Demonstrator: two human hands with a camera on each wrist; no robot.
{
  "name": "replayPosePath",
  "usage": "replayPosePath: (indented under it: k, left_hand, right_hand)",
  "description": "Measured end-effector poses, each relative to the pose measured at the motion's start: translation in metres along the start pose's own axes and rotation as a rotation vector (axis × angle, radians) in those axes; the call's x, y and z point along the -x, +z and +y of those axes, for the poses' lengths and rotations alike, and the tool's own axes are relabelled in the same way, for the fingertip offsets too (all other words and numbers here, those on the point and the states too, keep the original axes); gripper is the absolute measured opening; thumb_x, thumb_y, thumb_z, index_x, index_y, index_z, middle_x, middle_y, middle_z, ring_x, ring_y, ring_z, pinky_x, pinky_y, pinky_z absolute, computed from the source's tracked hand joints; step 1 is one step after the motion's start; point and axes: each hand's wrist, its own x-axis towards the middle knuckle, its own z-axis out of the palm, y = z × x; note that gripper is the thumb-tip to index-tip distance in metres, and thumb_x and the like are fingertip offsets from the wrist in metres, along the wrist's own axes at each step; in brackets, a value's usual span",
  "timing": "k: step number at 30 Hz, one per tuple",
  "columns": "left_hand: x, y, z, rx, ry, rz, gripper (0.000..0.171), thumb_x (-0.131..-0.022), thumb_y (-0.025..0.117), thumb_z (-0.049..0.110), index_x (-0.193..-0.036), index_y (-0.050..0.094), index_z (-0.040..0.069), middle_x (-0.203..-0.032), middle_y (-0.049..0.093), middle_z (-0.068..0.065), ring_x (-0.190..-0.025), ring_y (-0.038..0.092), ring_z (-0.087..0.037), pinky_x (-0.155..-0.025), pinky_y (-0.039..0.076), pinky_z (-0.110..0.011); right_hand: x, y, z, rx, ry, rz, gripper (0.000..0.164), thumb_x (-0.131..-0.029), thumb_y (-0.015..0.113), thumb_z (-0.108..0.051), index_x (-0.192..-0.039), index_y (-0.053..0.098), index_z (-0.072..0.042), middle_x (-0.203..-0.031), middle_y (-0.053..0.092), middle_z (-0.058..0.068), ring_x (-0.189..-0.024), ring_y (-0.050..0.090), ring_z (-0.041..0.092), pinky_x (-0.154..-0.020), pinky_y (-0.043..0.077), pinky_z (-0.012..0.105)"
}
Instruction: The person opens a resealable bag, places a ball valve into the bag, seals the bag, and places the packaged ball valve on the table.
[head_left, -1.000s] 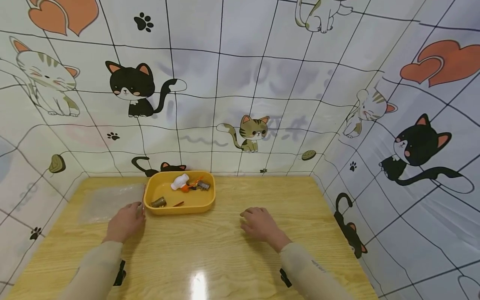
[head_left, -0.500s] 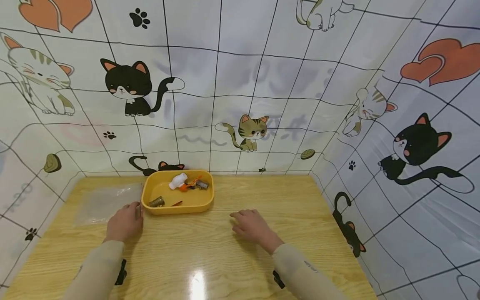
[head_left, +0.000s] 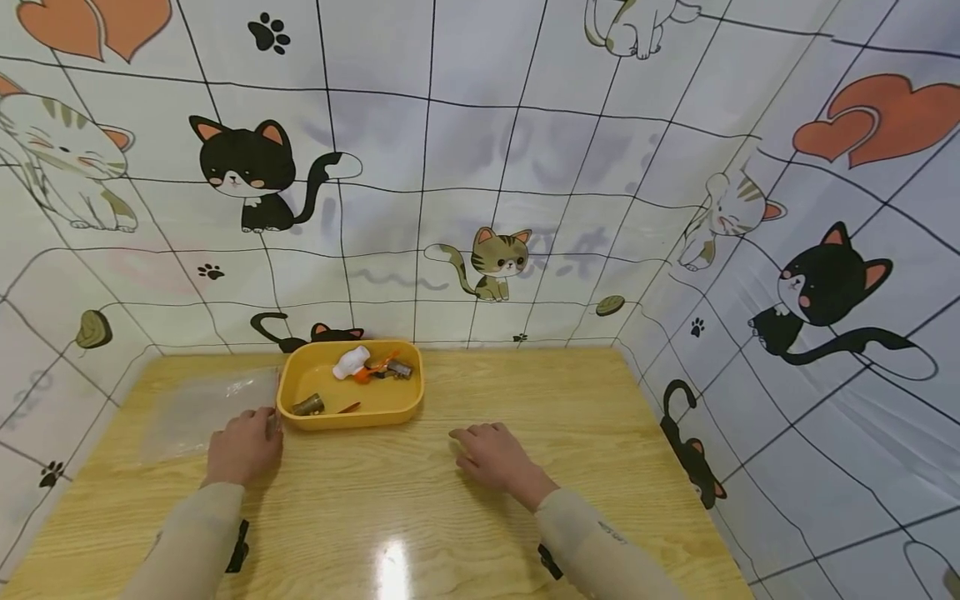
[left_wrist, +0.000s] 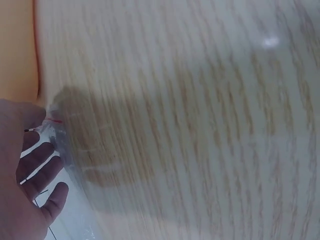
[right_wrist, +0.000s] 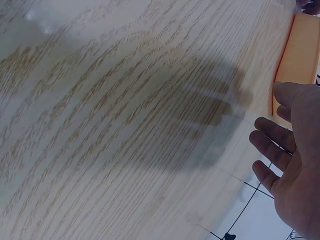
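Left hand [head_left: 243, 450] pinches the edge of a clear bag [head_left: 206, 404], left of centre in the frame, beside the yellow tray [head_left: 352, 419]; right hand [head_left: 495, 457], fingers relaxed, holds nothing, just below centre.

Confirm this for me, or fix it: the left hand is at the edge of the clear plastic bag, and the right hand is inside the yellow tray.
The right hand is not inside the yellow tray: the head view shows it apart from the tray, to its right, over the table. The rest stands.
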Motion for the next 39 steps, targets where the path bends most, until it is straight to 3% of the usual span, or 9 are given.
replayPosePath:
  k: [7, 12, 15, 21, 30, 36, 39]
  left_hand:
    - [-0.003, -0.002, -0.003, 0.059, -0.001, -0.028, 0.035, -0.093, 0.051, 0.015, -0.119, 0.058, -0.007, -0.101, 0.067, -0.026, -0.087, 0.065, -0.041, -0.070, 0.052, -0.055]
    - [-0.001, -0.009, -0.007, 0.116, -0.018, -0.038, 0.037, -0.093, 0.049, 0.013, -0.123, 0.054, -0.008, -0.101, 0.066, -0.027, -0.083, 0.065, -0.038, -0.067, 0.052, -0.051]
    - [0.004, -0.017, -0.011, 0.169, -0.025, 0.005, 0.039, -0.093, 0.046, 0.013, -0.125, 0.053, -0.009, -0.099, 0.065, -0.025, -0.076, 0.063, -0.032, -0.060, 0.050, -0.044]
    - [0.018, -0.036, -0.012, 0.260, -0.048, 0.167, 0.039, -0.095, 0.043, 0.012, -0.126, 0.055, -0.007, -0.089, 0.066, -0.018, -0.053, 0.047, -0.016, -0.048, 0.036, -0.030]
    - [0.028, -0.059, 0.012, 0.332, -0.069, 0.328, 0.034, -0.095, 0.048, 0.016, -0.123, 0.062, 0.001, -0.088, 0.068, -0.013, -0.063, 0.049, -0.010, -0.059, 0.038, -0.027]
    - [0.042, -0.059, 0.043, 0.399, -0.029, 0.423, 0.028, -0.091, 0.054, 0.012, -0.115, 0.067, 0.007, -0.083, 0.067, -0.007, -0.068, 0.050, 0.000, -0.059, 0.041, -0.020]
    - [0.051, -0.053, 0.060, 0.431, -0.006, 0.442, 0.027, -0.090, 0.056, 0.010, -0.113, 0.069, 0.008, -0.080, 0.066, -0.003, -0.070, 0.052, 0.002, -0.060, 0.044, -0.017]
  right_hand:
    - [-0.002, 0.001, -0.004, 0.014, -0.009, -0.008, 0.044, -0.098, 0.057, -0.037, -0.139, 0.052, -0.022, -0.121, 0.066, -0.002, -0.112, 0.062, 0.017, -0.098, 0.048, 0.041]
    - [-0.002, 0.003, -0.008, 0.016, -0.032, 0.006, 0.044, -0.098, 0.057, -0.036, -0.139, 0.051, -0.022, -0.121, 0.067, -0.003, -0.111, 0.063, 0.016, -0.098, 0.048, 0.040]
    - [-0.002, 0.003, -0.010, 0.013, -0.037, 0.012, 0.044, -0.098, 0.057, -0.036, -0.138, 0.051, -0.022, -0.120, 0.067, -0.003, -0.110, 0.063, 0.016, -0.097, 0.048, 0.040]
    - [-0.004, 0.005, -0.015, -0.020, -0.040, 0.003, 0.043, -0.098, 0.056, -0.035, -0.139, 0.051, -0.022, -0.121, 0.067, -0.003, -0.111, 0.063, 0.016, -0.098, 0.047, 0.039]
    - [-0.009, 0.003, -0.025, -0.087, -0.064, -0.008, 0.039, -0.098, 0.058, -0.033, -0.135, 0.055, -0.023, -0.123, 0.066, -0.003, -0.113, 0.062, 0.017, -0.099, 0.047, 0.039]
    - [-0.014, 0.000, -0.036, -0.189, -0.096, -0.011, 0.031, -0.098, 0.056, -0.030, -0.127, 0.062, -0.021, -0.118, 0.069, -0.005, -0.107, 0.065, 0.014, -0.095, 0.050, 0.038]
    - [-0.017, -0.004, -0.042, -0.306, -0.098, -0.029, 0.030, -0.099, 0.055, -0.028, -0.127, 0.062, -0.018, -0.118, 0.070, -0.004, -0.106, 0.066, 0.012, -0.093, 0.051, 0.034]
